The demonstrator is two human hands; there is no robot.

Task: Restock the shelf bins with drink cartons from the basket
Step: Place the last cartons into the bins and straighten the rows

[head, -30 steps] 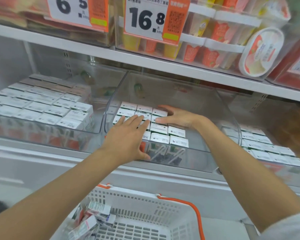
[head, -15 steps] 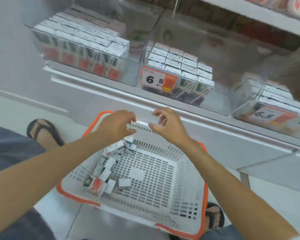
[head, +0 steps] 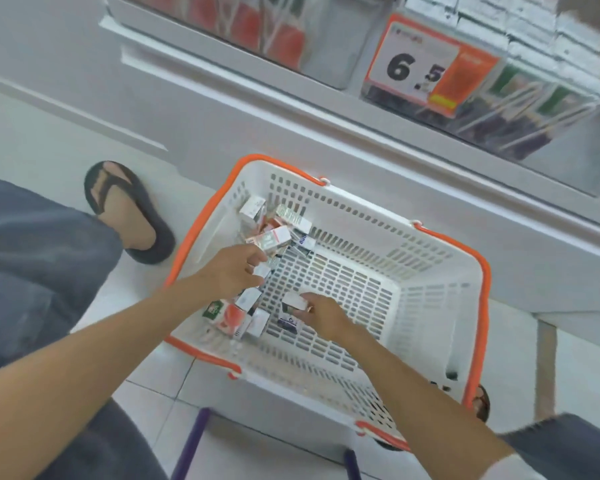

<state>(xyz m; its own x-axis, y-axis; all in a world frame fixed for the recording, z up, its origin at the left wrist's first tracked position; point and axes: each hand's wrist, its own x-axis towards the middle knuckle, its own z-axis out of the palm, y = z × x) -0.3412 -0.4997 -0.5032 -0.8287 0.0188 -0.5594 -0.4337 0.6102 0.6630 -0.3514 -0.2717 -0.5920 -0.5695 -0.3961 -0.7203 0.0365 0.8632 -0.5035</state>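
Well, got both hands down in the basket at once. Had the right hand [head: 321, 315] pinching a small carton [head: 294, 301] by its end, just over the middle of the floor grid. Had the left hand [head: 234, 268] curled round a white carton [head: 262, 270] at the edge of the loose pile [head: 274, 233], though couldn't quite make out the fingertips. Found the rest heaped along the left side of the basket [head: 430, 299], with a red carton [head: 230, 317] lying nearest. Probably needed a firm grip on the flat sides, not the corners, plus a straight lift so as not to drag neighbours along. Spotted the shelf bin [head: 520, 109] up behind the 6.5 price tag [head: 426, 74], pretty blurry.
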